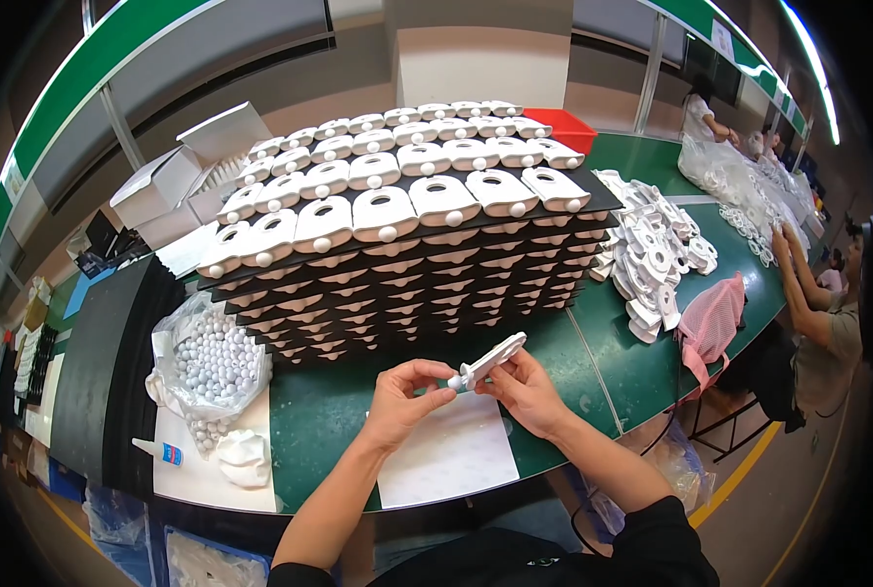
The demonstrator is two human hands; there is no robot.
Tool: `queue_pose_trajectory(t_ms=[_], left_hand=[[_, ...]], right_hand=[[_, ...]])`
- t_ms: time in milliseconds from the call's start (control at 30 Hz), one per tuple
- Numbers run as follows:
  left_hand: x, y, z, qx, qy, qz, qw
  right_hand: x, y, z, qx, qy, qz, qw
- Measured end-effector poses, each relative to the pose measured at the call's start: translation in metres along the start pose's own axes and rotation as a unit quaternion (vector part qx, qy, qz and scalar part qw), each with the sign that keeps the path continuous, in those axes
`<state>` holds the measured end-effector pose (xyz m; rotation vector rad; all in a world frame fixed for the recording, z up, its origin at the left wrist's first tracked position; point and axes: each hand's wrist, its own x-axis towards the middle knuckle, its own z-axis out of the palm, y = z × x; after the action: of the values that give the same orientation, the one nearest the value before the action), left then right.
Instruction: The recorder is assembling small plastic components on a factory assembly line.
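Over the near edge of the green table, my right hand (531, 393) grips a flat white plastic part (496, 360), which is tilted on edge. My left hand (402, 399) pinches a small white ball (455, 383) at the part's near-left end. The ball appears to touch the part; whether it is fixed there I cannot tell. Below both hands lies a white sheet (446, 455). Ahead stands a tall stack of black boards (407, 279) bearing rows of similar white parts (385, 208), each with a ball at its front edge.
A plastic bag of white balls (216, 362), a small glue bottle (160, 451) and a crumpled white wad (245, 459) sit at left, beside black boards (104, 382). At right are loose white parts (652, 245), a pink mesh bag (711, 323) and a seated co-worker (818, 323). A red bin (566, 129) stands behind.
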<state>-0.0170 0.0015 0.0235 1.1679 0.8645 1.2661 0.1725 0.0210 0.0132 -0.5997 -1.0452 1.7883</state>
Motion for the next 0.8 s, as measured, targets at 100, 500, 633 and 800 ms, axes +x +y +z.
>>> queue_pose_trajectory(t_ms=[100,500,633,800], left_hand=[[0.001,0.000,0.000,0.049,-0.002,0.007,0.999],[-0.003,0.000,0.001,0.143,-0.073,0.042,0.986],[-0.002,-0.002,0.011,0.117,-0.034,0.044,0.992],[-0.003,0.008,0.003,0.125,-0.055,0.014,0.990]], right_hand=[[0.000,0.001,-0.002,-0.010,0.002,0.004,1.000],[-0.013,-0.008,0.000,-0.117,-0.047,-0.023,0.992],[-0.015,-0.032,0.001,-0.204,-0.032,-0.098,0.974],[-0.001,-0.130,0.009,-0.262,0.056,-0.308,0.913]])
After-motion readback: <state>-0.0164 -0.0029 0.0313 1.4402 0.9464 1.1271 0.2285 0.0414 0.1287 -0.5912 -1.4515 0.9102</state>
